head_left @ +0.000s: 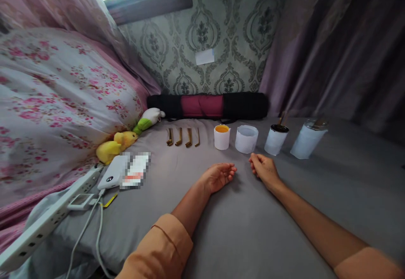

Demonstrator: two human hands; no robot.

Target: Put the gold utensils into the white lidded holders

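Note:
My left hand [219, 176] rests on the grey sheet [259, 220], palm up, fingers loosely curled and holding nothing. My right hand [263, 169] lies beside it, fingers curled loosely, with nothing visible in it. Just beyond both hands stands a row of white paper-wrapped containers: a cup of orange stuff [222, 137], a wider cup [247, 138], a dark-topped cup with sticks [276, 139] and a lidded jar [308, 138]. Several small brass-coloured tools [183, 137] lie in a row to their left.
A rolled black and maroon mat [209, 105] lies against the wallpapered wall. At left are a floral quilt [57, 102], yellow and green plush toys [125, 138], a white power bank [112, 173], a power strip [47, 220] and cables. Curtains hang at right.

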